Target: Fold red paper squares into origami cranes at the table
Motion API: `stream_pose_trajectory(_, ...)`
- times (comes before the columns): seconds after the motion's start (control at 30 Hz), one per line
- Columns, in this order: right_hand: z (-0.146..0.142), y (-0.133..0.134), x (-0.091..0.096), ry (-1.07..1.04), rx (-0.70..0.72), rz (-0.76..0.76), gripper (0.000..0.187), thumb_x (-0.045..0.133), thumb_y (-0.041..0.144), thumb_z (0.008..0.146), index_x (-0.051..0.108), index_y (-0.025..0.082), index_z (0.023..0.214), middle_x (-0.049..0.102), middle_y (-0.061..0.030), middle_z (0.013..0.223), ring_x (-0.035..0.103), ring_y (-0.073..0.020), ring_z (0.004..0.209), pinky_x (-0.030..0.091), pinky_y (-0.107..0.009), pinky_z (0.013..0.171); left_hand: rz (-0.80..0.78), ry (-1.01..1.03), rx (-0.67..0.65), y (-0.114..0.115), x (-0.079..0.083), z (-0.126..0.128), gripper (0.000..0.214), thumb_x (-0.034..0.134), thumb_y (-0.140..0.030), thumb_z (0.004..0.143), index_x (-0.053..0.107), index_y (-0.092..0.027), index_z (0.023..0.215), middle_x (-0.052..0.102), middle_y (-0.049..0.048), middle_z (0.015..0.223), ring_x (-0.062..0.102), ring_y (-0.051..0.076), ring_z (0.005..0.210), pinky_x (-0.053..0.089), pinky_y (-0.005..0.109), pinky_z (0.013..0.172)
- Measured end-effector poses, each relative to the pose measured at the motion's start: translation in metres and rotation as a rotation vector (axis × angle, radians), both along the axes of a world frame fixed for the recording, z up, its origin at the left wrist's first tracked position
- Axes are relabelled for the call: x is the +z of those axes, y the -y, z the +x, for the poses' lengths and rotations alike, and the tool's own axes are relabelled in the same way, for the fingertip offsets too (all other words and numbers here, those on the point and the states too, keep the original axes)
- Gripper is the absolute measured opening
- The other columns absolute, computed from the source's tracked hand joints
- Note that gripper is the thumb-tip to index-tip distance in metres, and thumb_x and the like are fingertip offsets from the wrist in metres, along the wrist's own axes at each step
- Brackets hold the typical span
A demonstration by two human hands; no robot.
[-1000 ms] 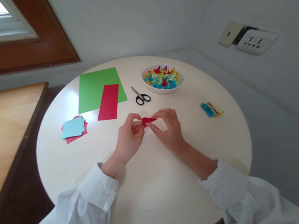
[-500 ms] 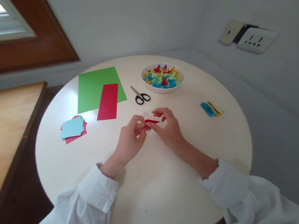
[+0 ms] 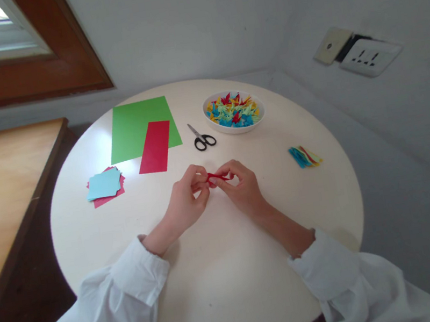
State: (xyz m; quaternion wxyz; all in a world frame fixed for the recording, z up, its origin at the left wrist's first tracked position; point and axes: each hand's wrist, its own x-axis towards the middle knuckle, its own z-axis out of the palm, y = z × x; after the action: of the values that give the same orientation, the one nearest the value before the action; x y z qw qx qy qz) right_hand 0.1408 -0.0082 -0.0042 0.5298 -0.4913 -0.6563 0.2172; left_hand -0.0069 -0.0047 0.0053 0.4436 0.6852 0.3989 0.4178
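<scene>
Between my fingertips, over the middle of the round white table (image 3: 224, 268), is a small folded piece of red paper (image 3: 217, 176). My left hand (image 3: 186, 198) pinches its left end, thumb against fingers. From the other side my right hand (image 3: 243, 183) grips it too, thumb below and index finger on top. Its pointed end lies between my right thumb and forefinger, partly covered by them. Just beyond my hands, scissors (image 3: 201, 138) with black handles lie closed on the table.
A white bowl (image 3: 240, 128) of small folded paper shapes stands at the back. Green paper (image 3: 138, 113) lies back left, red paper (image 3: 156, 146) overlapping it. Cut squares (image 3: 104, 183) are stacked at left; folded coloured strips (image 3: 304, 156) lie at right. A wooden surface (image 3: 6, 161) stands farther left.
My right index finger, raised before, has come down onto the red paper's pointed end, which now looks narrower. My left hand has hardly moved.
</scene>
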Motion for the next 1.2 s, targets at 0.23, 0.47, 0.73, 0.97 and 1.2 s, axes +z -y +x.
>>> stream_pose_trajectory(0.23, -0.0001, 0.0023, 0.0014, 0.023, 0.102, 0.109, 0.005, 0.059, 0.019, 0.078, 0.058, 0.021, 0.074, 0.064, -0.0036, 0.083, 0.060, -0.0164, 0.081, 0.049, -0.032, 0.075, 0.052, 0.018, 0.037, -0.0020, 0.0036, 0.0006, 0.014, 0.052, -0.011, 0.075, 0.047, -0.019, 0.085, 0.057, 0.0018, 0.083, 0.060, 0.013, 0.080, 0.049, 0.027, 0.074)
stream_pose_trajectory(0.47, 0.0021, 0.0035, 0.0025, -0.015, 0.145, -0.003, 0.004, 0.057, 0.019, 0.077, 0.057, 0.020, 0.072, 0.067, -0.0066, 0.095, 0.062, -0.0186, 0.093, 0.047, -0.035, 0.085, 0.037, 0.029, 0.006, -0.0018, 0.0043, 0.0006, 0.010, 0.053, -0.013, 0.077, 0.048, -0.019, 0.084, 0.056, 0.0008, 0.079, 0.058, 0.012, 0.075, 0.048, 0.026, 0.070)
stream_pose_trajectory(0.73, 0.0003, 0.0020, 0.0034, -0.134, 0.048, -0.043, 0.006, 0.061, 0.023, 0.074, 0.059, 0.020, 0.071, 0.063, -0.0012, 0.073, 0.058, -0.0145, 0.069, 0.049, -0.029, 0.066, 0.012, -0.019, 0.066, -0.0047, 0.0041, 0.0006, 0.015, 0.059, -0.026, 0.077, 0.050, -0.018, 0.086, 0.057, 0.0033, 0.089, 0.058, 0.015, 0.084, 0.049, 0.033, 0.081)
stream_pose_trajectory(0.97, -0.0006, -0.0003, 0.0014, -0.314, -0.001, -0.149, 0.008, 0.066, 0.024, 0.069, 0.060, 0.019, 0.070, 0.063, -0.0009, 0.071, 0.060, -0.0146, 0.069, 0.051, -0.030, 0.066, -0.021, -0.003, 0.062, -0.0062, -0.0013, -0.0001, 0.019, 0.060, -0.032, 0.077, 0.048, -0.019, 0.085, 0.056, 0.0000, 0.075, 0.058, 0.012, 0.072, 0.049, 0.027, 0.068)
stream_pose_trajectory(1.2, -0.0018, -0.0026, -0.0019, -0.428, 0.016, -0.192, 0.011, 0.068, 0.024, 0.066, 0.059, 0.019, 0.071, 0.064, 0.0004, 0.070, 0.063, -0.0142, 0.068, 0.054, -0.030, 0.068, -0.030, 0.048, 0.069, -0.0065, -0.0007, 0.0003, 0.017, 0.061, -0.027, 0.075, 0.048, -0.018, 0.082, 0.060, -0.0007, 0.069, 0.060, 0.013, 0.068, 0.048, 0.024, 0.063)
